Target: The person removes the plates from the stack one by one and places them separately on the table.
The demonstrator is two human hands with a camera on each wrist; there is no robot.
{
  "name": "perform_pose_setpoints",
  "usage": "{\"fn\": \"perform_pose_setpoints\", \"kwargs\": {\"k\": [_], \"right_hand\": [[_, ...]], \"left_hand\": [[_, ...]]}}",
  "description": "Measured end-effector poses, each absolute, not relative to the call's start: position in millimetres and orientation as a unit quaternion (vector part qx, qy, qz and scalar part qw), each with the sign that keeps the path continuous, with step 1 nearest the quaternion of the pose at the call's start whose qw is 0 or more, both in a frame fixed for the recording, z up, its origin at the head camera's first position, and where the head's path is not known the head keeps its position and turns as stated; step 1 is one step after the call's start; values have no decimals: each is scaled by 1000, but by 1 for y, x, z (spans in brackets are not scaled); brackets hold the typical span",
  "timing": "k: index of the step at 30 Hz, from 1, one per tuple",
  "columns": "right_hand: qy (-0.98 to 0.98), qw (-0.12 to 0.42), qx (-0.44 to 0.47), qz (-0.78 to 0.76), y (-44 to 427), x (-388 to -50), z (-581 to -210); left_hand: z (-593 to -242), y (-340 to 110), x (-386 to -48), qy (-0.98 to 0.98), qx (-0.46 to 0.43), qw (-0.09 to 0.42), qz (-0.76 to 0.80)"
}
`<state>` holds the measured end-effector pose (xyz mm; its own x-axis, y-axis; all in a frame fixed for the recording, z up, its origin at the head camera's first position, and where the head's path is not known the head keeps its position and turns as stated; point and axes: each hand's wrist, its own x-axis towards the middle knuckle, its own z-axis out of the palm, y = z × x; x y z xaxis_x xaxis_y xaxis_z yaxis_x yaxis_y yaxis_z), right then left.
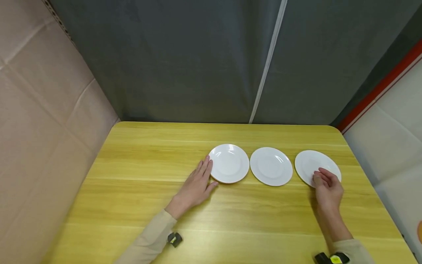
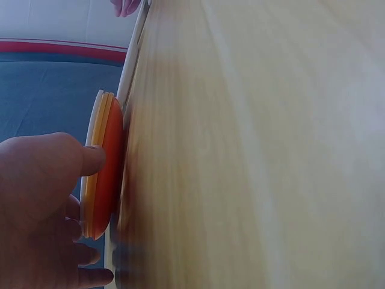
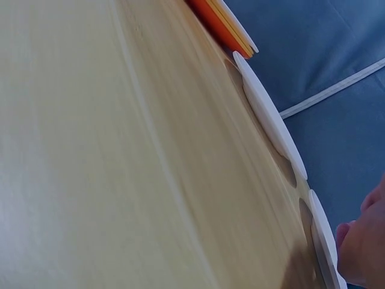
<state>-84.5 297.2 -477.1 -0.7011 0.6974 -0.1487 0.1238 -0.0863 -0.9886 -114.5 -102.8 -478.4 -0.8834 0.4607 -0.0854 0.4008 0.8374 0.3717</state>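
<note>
Middle plate: white, flat on the wooden table, between a plate stack and another white plate.
Plate stack: just left of the middle plate; a white plate on top, yellow-orange layers under it, a red-orange plate lowest.
Left hand: on the stack's side away from the middle plate, fingers straight, thumb apart from them, touching the stack's edge.
Right plate: white, right of the middle plate, with a narrow gap.
Right hand: over the right plate's near edge, fingers bent, thumb close to them; whether it pinches the rim I cannot tell.
Dark curtain: beyond the middle plate, behind the table.
</note>
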Motion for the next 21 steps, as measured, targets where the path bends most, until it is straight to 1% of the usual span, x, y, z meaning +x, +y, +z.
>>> {"fn": "perform_pose_setpoints", "kwargs": {"k": [6, 21], "right_hand": [[-642, 219, -307, 668, 292, -84, -475], [-635, 203, -292, 686, 282, -87, -475]], "left_hand": [[-478, -103, -114, 955, 227, 86, 171], [-478, -104, -113, 954, 223, 91, 179]]}}
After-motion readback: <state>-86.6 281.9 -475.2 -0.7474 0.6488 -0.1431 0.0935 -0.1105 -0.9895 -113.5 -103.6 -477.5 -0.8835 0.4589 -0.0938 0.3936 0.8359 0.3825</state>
